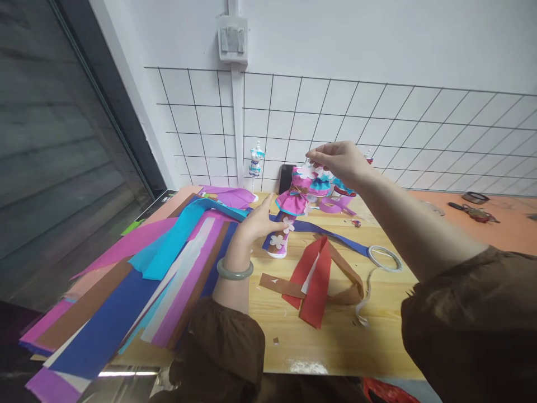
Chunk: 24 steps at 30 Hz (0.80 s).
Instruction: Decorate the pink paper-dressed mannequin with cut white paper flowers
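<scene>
A miniature dress form (293, 193) in a pink and blue crepe-paper dress, trimmed with white paper flowers (277, 242), stands tilted over the table. My left hand (260, 221), with a grey-green bangle at the wrist, grips its brown and pink lower part, thumb in front and forefinger raised. At the top of the form, my right hand (339, 159) pinches its thumb and forefinger together by the white flowers on the bodice. What lies between those fingertips is too small to tell. Blue and pink ruffles (321, 186) show beneath the right hand.
Many coloured crepe-paper strips (109, 319) cover the table's left side. Red (316, 291) and brown (346, 280) strips lie in front, beside a tape roll (385, 258) and a cord (367, 291). Another small dress form (255, 162) stands at the back, near a wall grid (302, 106).
</scene>
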Motion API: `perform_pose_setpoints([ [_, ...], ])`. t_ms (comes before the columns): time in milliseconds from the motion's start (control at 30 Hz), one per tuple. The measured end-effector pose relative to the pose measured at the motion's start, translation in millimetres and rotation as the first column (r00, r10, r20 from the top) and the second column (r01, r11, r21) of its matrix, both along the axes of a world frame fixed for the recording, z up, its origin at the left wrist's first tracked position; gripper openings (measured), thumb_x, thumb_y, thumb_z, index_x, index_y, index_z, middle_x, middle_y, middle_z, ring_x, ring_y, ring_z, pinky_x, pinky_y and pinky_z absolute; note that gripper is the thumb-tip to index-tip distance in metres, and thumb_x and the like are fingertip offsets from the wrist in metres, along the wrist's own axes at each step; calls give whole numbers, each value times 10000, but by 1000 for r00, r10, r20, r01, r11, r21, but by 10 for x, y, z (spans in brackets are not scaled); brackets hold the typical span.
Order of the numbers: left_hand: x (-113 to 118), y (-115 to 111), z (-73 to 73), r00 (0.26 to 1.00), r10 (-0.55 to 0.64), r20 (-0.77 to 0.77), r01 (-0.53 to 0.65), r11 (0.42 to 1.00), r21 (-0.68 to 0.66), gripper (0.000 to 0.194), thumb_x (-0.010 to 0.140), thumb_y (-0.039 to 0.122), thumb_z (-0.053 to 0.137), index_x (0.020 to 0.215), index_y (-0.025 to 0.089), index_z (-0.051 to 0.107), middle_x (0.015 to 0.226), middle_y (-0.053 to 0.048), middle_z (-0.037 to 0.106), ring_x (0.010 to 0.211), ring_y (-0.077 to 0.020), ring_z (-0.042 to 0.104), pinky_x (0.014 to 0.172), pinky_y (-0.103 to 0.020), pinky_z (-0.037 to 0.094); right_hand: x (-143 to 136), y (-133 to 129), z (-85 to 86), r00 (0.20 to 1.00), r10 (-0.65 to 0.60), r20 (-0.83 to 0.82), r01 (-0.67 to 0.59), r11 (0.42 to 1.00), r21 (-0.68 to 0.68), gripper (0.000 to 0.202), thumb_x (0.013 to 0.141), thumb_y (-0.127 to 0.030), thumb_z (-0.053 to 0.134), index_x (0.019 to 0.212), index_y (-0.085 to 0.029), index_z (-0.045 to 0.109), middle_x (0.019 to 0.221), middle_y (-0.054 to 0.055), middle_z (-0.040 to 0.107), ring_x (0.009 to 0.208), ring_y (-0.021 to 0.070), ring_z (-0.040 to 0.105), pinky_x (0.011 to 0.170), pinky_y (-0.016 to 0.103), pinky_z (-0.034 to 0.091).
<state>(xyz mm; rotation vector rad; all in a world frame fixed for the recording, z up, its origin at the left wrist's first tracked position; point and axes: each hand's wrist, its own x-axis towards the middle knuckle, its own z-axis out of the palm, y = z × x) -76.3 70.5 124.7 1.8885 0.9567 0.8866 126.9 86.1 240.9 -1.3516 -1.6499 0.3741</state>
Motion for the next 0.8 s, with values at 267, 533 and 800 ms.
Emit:
perform_pose_setpoints([
  [267,5,-23,22,1000,2,-5,-2,1000,-14,855,601,209,706,1346,220,287,1175,-83,561,1108,-264,485,922,-391,396,-3,7,0,1000,6,-14,-6,1000,-23,230,692,-396,669,718,-169,689,653,62,642,574,143,561,534,304,447],
  [533,-152,6,18,999,-41,-9,41,998,-38,982,603,339,724,1399,203,165,1291,-136,458,1181,-267,424,966,-382,352,9,8,-9,999,-42,24,42,999,-32,257,700,-393,662,774,-150,701,625,65,635,548,136,547,496,284,431],
  [800,-286,103,-38,997,44,-70,-48,997,-54,970,608,381,713,1396,212,174,1328,-135,409,1148,-246,448,926,-345,379,36,12,38,995,-92,31,93,996,-17,267,688,-396,673,752,-138,694,642,65,639,519,118,532,441,254,395],
])
